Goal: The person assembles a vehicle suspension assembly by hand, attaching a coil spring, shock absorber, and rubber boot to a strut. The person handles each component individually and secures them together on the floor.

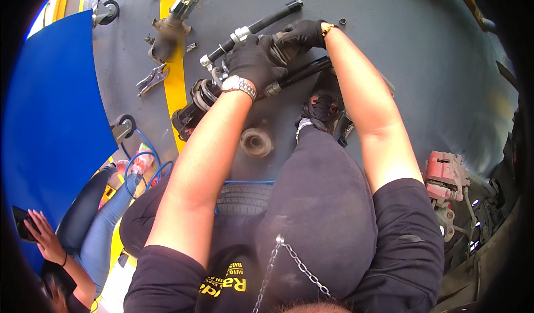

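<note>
Both my hands wear black gloves and are closed on a strut with a coil spring [206, 94], which lies tilted on the floor in front of me. Over the middle of it, my left hand [256, 62] has its fingers curled around the spring area. My right hand [303, 36] grips the dark, rounded upper end [282, 50]; its fingertips are partly hidden. Along the far side runs a threaded spring compressor rod [264, 23] with silver clamps, and a second black rod [305, 71] passes on the near side. A dusty round mount [257, 142] sits on the floor nearer me.
Locking pliers [152, 80], a small socket [191, 47] and a rusty wheel knuckle [167, 39] lie left. My shoe [322, 108] is close to the strut. A tyre [242, 198] is beneath me, a red brake caliper [445, 171] right. Another person's hand [44, 236] holds a phone beside a blue panel [50, 101].
</note>
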{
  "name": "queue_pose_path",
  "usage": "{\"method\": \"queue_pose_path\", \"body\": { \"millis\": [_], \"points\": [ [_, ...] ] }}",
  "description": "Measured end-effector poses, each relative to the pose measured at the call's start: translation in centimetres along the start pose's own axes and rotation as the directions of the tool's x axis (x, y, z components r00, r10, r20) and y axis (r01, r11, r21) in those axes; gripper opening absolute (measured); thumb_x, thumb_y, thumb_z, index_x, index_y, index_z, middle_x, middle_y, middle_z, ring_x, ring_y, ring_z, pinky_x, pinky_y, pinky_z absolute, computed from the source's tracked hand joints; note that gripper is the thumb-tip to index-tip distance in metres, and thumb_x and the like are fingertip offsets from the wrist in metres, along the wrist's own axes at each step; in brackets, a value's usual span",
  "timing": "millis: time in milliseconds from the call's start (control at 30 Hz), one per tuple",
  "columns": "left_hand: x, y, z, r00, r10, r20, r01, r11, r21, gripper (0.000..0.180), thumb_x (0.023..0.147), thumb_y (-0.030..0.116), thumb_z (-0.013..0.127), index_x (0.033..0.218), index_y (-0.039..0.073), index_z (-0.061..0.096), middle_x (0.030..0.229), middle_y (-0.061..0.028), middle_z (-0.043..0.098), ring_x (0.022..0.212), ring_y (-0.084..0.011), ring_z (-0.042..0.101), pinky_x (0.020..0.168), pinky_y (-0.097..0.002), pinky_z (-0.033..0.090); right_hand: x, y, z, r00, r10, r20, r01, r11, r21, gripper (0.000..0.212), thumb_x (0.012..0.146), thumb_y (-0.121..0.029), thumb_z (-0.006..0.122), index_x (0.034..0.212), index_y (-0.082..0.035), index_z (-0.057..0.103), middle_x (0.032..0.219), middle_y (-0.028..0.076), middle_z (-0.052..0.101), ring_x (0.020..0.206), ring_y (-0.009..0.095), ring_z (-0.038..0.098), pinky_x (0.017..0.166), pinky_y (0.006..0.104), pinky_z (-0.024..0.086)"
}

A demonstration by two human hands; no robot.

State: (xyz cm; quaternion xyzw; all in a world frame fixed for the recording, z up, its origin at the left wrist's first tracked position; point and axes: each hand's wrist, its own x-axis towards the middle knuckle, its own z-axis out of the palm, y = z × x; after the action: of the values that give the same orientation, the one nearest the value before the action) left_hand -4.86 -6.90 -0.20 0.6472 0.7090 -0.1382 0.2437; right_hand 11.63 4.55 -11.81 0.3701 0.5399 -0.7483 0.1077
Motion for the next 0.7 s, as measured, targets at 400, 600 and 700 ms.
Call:
{"method": "queue_pose_path", "body": {
  "millis": [400,600,700],
  "points": [
    [1.0,-1.9,2.4,0.961,0.176,-0.215,-0.179,0.984,0.007,0.084,0.061,0.064,0.090,0.128,0.018,0.067,0.114,-0.0147,0.068,0.106,-0.0357,0.069,0.092,-0.0462,0.055,-3.2,5.8,-10.0,0.742,-0.534,0.405,0.661,0.487,-0.570,0.034,0.089,-0.031,0.071,0.110,-0.004,0.070,0.094,0.010,0.072,0.081,0.021,0.066,0.072,0.0372,0.055],
    [0.9,-2.4,2.0,0.974,0.137,-0.178,-0.152,0.986,-0.073,0.080,0.063,0.057,0.092,0.127,0.016,0.067,0.115,-0.0149,0.068,0.105,-0.0338,0.069,0.093,-0.0460,0.054,-14.2,2.8,-11.9,0.933,0.034,-0.358,0.051,0.973,0.225,0.045,0.091,-0.036,0.077,0.119,-0.002,0.069,0.092,0.001,0.070,0.076,0.011,0.061,0.061,0.0275,0.048],
    [0.8,-1.8,1.3,0.980,0.147,-0.132,-0.157,0.985,-0.068,0.083,0.063,0.057,0.091,0.130,0.014,0.066,0.116,-0.0164,0.067,0.104,-0.0350,0.069,0.092,-0.0461,0.054,-22.2,5.4,-14.3,0.834,-0.014,-0.552,0.165,0.960,0.225,0.046,0.092,-0.035,0.075,0.124,-0.002,0.067,0.103,0.003,0.067,0.087,0.013,0.061,0.070,0.0308,0.050]
  ]
}}
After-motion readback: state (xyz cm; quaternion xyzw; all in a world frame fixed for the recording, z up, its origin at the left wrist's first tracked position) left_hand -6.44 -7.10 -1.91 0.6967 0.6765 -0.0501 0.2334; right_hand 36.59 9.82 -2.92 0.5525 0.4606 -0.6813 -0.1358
